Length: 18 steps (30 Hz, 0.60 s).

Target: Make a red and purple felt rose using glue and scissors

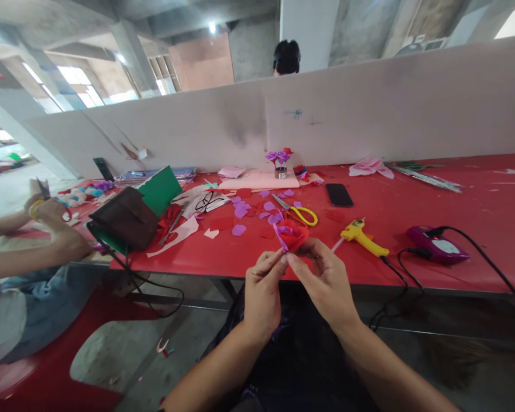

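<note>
Between my fingertips, just over the table's front edge, is a red and purple craft flower (292, 234). My left hand (264, 292) pinches its base from the left, where a purple petal shows. From the right, my right hand (326, 283) closes its thumb and fingers on the same flower near the red petals. Both thumbs meet below it, and the base is hidden by them. Beyond the flower lie loose purple petals (241, 210) and scissors (302, 215) with yellow handles. A yellow glue gun (364, 237) rests to the right of my right hand.
On the red table (412, 206) are a phone (339, 195), a purple power unit (438, 245) with black cables, and a small flower pot (280, 172). A brown bag (125, 219) stands left. A co-worker's arm (47, 240) is at far left. A pale partition (369, 114) runs behind.
</note>
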Each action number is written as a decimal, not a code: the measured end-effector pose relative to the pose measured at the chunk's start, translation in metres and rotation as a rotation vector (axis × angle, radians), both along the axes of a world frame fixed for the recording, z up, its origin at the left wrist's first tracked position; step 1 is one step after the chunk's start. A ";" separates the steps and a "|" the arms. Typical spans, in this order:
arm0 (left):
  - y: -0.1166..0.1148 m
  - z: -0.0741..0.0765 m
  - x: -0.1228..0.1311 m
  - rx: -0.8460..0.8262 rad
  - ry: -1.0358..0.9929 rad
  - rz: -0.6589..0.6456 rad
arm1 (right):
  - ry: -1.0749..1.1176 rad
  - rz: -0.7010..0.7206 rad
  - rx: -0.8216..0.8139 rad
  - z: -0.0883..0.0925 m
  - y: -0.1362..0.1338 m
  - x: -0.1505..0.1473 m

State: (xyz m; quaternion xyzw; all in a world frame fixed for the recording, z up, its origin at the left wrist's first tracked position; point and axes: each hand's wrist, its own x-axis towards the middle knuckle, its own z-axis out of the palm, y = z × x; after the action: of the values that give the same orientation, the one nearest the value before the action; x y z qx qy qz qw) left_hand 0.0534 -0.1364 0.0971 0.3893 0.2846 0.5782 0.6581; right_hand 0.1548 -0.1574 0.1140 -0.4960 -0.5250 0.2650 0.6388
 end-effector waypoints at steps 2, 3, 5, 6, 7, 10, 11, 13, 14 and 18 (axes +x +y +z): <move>-0.001 0.001 0.000 0.006 -0.005 -0.004 | -0.012 -0.010 -0.014 0.000 0.000 0.001; -0.001 0.001 0.000 0.010 -0.004 -0.007 | -0.009 -0.022 -0.018 0.000 0.000 0.001; -0.002 0.003 0.000 0.008 -0.007 -0.016 | 0.000 -0.040 -0.014 -0.002 0.001 0.001; -0.002 0.003 0.000 -0.003 -0.013 -0.019 | -0.003 -0.046 -0.008 -0.003 0.000 0.000; -0.002 0.004 0.000 -0.019 -0.024 -0.022 | -0.011 -0.047 -0.001 -0.003 -0.001 -0.001; 0.001 0.004 -0.001 -0.104 -0.080 -0.029 | -0.037 -0.020 0.020 -0.002 -0.003 -0.005; 0.002 0.003 -0.002 -0.139 -0.097 -0.034 | -0.046 -0.003 0.026 -0.002 -0.004 -0.004; 0.006 0.001 -0.003 -0.204 -0.116 -0.029 | -0.094 0.011 0.027 -0.003 -0.002 0.009; 0.009 -0.001 -0.004 -0.231 -0.114 -0.017 | -0.146 -0.010 0.018 -0.005 0.001 0.022; 0.022 -0.013 -0.011 -0.261 -0.038 0.083 | -0.574 -0.387 -0.134 -0.033 0.020 0.111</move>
State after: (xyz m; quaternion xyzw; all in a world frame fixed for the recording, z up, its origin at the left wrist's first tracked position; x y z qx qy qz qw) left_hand 0.0420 -0.1149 0.0846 0.2773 0.3608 0.5704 0.6838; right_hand 0.2656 -0.1375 0.0807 -0.6814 -0.5610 0.0225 0.4696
